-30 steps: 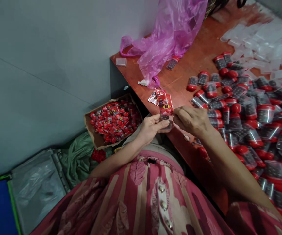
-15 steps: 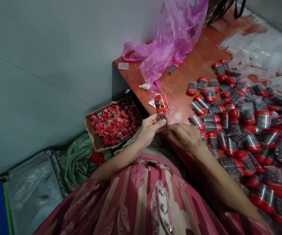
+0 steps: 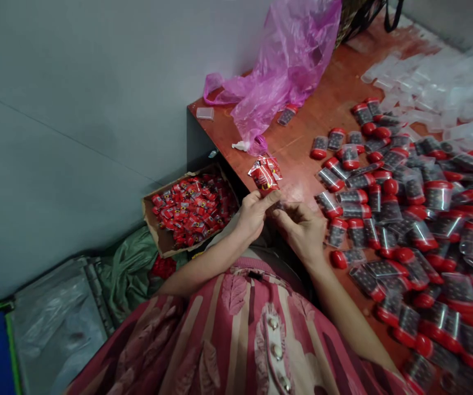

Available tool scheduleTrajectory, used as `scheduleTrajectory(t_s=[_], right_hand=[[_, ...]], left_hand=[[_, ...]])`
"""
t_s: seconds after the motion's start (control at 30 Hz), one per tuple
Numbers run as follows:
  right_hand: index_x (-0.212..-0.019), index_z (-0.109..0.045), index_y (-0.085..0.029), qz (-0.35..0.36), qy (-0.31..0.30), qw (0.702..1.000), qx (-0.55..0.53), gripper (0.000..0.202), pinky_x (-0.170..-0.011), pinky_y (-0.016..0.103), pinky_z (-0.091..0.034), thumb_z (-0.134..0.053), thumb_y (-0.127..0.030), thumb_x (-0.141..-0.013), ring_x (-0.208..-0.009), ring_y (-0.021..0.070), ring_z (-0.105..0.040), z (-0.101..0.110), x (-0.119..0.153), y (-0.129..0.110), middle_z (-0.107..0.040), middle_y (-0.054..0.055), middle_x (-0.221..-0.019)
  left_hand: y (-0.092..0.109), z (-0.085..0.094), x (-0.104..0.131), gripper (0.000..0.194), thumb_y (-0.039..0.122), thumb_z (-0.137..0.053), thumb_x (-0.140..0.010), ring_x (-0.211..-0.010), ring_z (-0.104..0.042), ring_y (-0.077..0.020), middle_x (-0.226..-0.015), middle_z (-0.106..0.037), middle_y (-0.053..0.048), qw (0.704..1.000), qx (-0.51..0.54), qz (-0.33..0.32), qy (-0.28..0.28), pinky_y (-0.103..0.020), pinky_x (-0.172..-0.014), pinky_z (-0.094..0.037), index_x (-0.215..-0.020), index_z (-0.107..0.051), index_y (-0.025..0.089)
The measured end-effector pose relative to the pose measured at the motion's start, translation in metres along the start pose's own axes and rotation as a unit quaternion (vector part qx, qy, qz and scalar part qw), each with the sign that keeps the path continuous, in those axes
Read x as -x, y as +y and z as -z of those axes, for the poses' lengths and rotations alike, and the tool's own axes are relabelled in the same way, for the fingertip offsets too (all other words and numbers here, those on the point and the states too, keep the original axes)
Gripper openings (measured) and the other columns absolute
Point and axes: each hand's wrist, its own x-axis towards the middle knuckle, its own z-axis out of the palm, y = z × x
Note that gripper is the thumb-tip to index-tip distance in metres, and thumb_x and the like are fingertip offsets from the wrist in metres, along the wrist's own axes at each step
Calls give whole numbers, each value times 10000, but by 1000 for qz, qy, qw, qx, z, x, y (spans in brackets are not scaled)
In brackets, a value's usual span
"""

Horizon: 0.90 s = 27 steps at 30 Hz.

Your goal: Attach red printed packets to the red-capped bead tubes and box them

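My left hand (image 3: 253, 215) is closed around the lower part of a small red packet (image 3: 266, 174), whose printed, shiny top sticks up past the thumb. My right hand (image 3: 302, 222) meets it from the right, thumb and forefinger pinched at the dark lower end between both hands; the fingers hide most of what is there. Many small clear containers with red ends and dark beads inside (image 3: 349, 156) lie heaped on the reddish table (image 3: 302, 159) to the right of my hands.
An open cardboard box (image 3: 160, 233) of red packets stands left, below the table edge. A pink plastic bag (image 3: 281, 71), a small clear case (image 3: 205, 113) and one red-ended container (image 3: 288, 114) lie at the back. Clear empty cases (image 3: 445, 88) are piled at the far right.
My right hand has turned and moved slightly left, its fingertips now against the item in my left hand. The red packet has tilted leftward.
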Motion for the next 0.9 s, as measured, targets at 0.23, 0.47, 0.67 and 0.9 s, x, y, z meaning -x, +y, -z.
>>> scheduleTrajectory(t_s=[0.23, 0.47, 0.67, 0.9], right_hand=[[-839, -691, -191, -27, 23, 997, -63, 180, -496, 241, -465, -709, -334, -732, -524, 105, -545, -7, 8, 3, -669, -5, -681], [-706, -673, -171, -127, 32, 968, -216, 148, -391, 204, -385, -751, -289, -661, -409, 73, -481, -22, 9, 6, -618, -30, -569], [-595, -582, -172, -146, -3, 934, -327, 222, -357, 179, -301, -719, -326, -678, -358, 49, -385, -22, 2, 15, -510, -57, -460], [-1077, -629, -215, -20, 10, 998, -56, 387, -736, 315, -532, -691, -404, -745, -826, 176, -644, -19, 11, 20, -695, 44, -972]], left_hand=[[1, 4, 6, 246, 310, -773, -621, -648, -612, -118, -721, -689, -41, 998, -10, 34, -56, -248, -673, -467, -769, -698, 128], [-1, 5, 15, 290, 377, -709, -651, -399, -469, -75, -774, -709, -71, 995, -54, 70, -53, -239, -392, -367, -776, -685, 117], [-3, 5, 20, 351, 384, -685, -709, -487, -492, -65, -896, -710, -82, 991, -18, 60, -115, -221, -478, -415, -960, -692, 138], [-9, 9, 12, 367, 367, -730, -709, -632, -555, -67, -972, -678, -42, 999, 41, 6, -34, -185, -553, -413, -989, -606, 165]])
